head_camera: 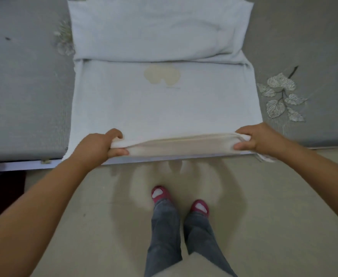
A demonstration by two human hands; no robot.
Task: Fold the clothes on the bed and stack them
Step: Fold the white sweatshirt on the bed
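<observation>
Since only the head view is given, everything is told from it. A white garment (164, 104) is spread flat on the grey bed (24, 86), with its near hem right at the bed's edge, close to where the person stands. It is laid flat so that clean folds can be made. Its far part is already turned over on itself, so a thick band is seen across the top.

The near hem is gripped at both corners. The left hand (102, 144) is clamped on the left corner, with the thumb below and the fingers curled over the top. The right hand (258, 138) is clamped on the right corner in the same way. The hands are kept well apart so that the hem is pulled straight and no wrinkles are folded in. The hem is lifted a little off the bed (a cream inner side is shown under it).

A pale yellow heart shape (162, 76) is seen on the middle of the cloth. Silver leaf patterns (282, 96) are stitched into the bed cover on the right.

It is judged that the hem is meant to be carried away from the person and laid on the far part. No finished stack is seen yet.
</observation>
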